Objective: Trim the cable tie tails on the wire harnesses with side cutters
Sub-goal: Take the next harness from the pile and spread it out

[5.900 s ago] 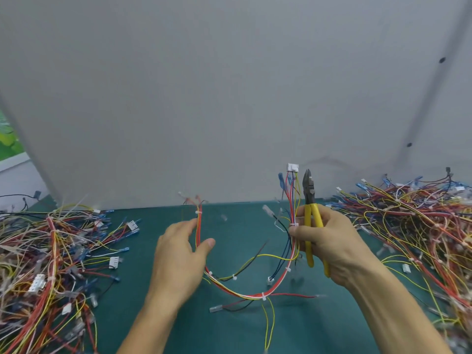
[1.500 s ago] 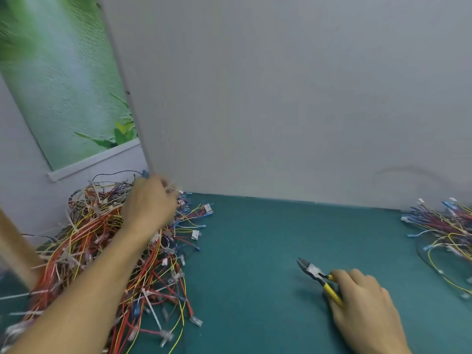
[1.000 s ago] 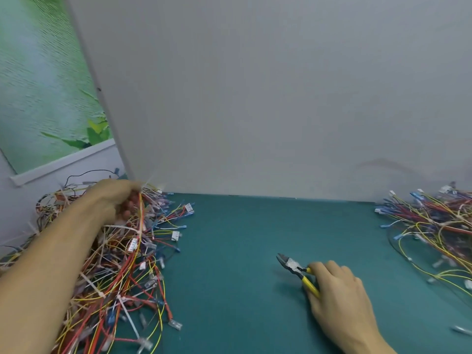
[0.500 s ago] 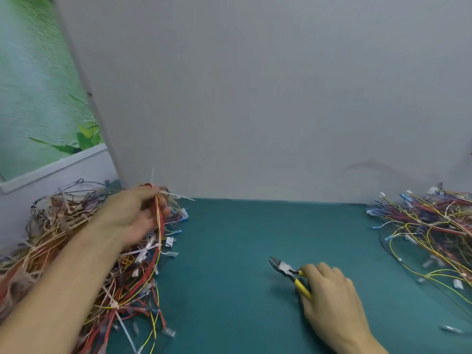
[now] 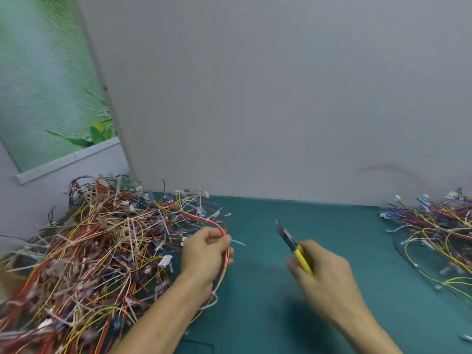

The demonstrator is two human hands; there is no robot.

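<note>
left hand (image 5: 207, 254) gripping thin red-yellow wire harness (image 5: 224, 261), right hand (image 5: 324, 274) yellow-handled side cutters (image 5: 293, 245)

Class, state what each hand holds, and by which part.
Left hand grips a wire harness by its wires; right hand grips side cutters by the yellow handles.

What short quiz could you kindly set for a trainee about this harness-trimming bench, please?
1. True or false: the right hand holds the side cutters.
2. The left hand grips: A) a wire harness at the edge of the big pile; B) a loose connector alone; C) nothing.
3. Fill in: the cutters' handles are ____ in colour.

Key: 1 true; 2 A; 3 yellow.
</note>
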